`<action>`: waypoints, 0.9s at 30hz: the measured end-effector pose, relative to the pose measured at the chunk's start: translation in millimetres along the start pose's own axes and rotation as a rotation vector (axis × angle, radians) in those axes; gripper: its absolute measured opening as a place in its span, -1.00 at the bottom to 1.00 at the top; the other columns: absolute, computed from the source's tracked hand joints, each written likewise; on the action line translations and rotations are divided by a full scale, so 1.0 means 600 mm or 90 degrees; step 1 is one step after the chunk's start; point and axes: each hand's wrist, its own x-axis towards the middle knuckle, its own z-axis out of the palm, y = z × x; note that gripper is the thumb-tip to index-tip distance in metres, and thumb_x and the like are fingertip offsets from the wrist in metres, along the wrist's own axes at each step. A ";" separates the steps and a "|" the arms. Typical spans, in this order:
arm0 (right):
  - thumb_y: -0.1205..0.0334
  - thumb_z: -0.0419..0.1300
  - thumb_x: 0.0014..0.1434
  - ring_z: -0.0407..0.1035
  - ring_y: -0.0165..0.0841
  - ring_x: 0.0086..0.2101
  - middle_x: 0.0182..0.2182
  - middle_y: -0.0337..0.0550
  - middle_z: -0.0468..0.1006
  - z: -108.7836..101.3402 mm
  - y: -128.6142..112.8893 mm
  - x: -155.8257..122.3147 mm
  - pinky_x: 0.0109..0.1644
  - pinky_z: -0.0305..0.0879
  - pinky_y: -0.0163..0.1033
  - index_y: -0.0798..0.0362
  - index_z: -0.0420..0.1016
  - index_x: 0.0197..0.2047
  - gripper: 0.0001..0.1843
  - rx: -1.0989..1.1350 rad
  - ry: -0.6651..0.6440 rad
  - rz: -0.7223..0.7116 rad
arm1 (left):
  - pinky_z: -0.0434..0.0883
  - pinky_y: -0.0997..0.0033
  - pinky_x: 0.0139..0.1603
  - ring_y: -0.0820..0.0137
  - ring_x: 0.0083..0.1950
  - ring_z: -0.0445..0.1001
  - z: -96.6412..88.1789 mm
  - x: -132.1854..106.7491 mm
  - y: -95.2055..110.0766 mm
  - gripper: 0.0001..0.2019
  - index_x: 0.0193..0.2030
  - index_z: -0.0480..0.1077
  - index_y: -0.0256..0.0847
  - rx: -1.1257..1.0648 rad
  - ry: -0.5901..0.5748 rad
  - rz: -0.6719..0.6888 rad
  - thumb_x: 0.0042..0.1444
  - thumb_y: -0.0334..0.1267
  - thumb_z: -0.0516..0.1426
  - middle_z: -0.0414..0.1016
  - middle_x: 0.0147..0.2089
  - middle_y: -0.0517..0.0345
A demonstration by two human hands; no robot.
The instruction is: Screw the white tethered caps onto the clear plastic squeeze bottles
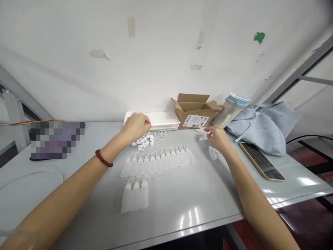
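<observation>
My left hand [135,125] is curled, its fingertips over a heap of small white caps [144,139] near a stack of white sheets [162,121]. What the fingers hold is hidden. My right hand [218,137] pinches a small white bottle [202,132] beside the cardboard box [194,111]. Another loose bottle [212,152] lies by that wrist. A long row of capped white squeeze bottles [157,161] lies across the table middle. Three more bottles [134,196] lie in front of it.
A phone [261,160] lies at the right edge beside a pale blue cloth bag [262,129] and a clear tumbler with a blue lid [230,109]. A blurred dark object [56,140] sits at the left. A white cable [33,175] loops near the left front.
</observation>
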 end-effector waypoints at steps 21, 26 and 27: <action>0.58 0.09 -0.08 0.42 -0.24 -0.23 -0.23 0.00 0.58 0.003 -0.014 -0.003 -0.16 0.26 -0.26 0.14 0.53 -0.17 -0.60 -0.039 -0.116 -0.021 | 0.27 0.45 -0.35 0.36 -0.37 0.39 -0.083 -0.068 -0.009 -0.81 -0.44 0.53 -0.20 -0.117 0.083 -0.108 -0.04 -0.19 0.12 0.50 -0.48 0.20; 0.58 0.11 -0.08 0.41 -0.16 -0.16 -0.28 0.05 0.57 0.005 -0.020 -0.006 -0.18 0.28 -0.22 0.14 0.54 -0.19 -0.62 -0.040 -0.100 -0.032 | 0.28 0.44 -0.37 0.39 -0.40 0.38 -0.027 -0.125 -0.028 -0.78 -0.41 0.54 -0.19 -0.222 0.052 -0.118 0.01 -0.13 0.12 0.54 -0.44 0.19; 0.58 0.11 -0.08 0.40 -0.15 -0.14 -0.28 0.06 0.57 0.004 -0.022 -0.007 -0.18 0.28 -0.21 0.14 0.54 -0.20 -0.63 -0.039 -0.098 -0.035 | 0.29 0.44 -0.37 0.39 -0.40 0.38 -0.018 -0.135 -0.031 -0.78 -0.40 0.54 -0.18 -0.238 0.060 -0.129 0.02 -0.13 0.11 0.55 -0.42 0.18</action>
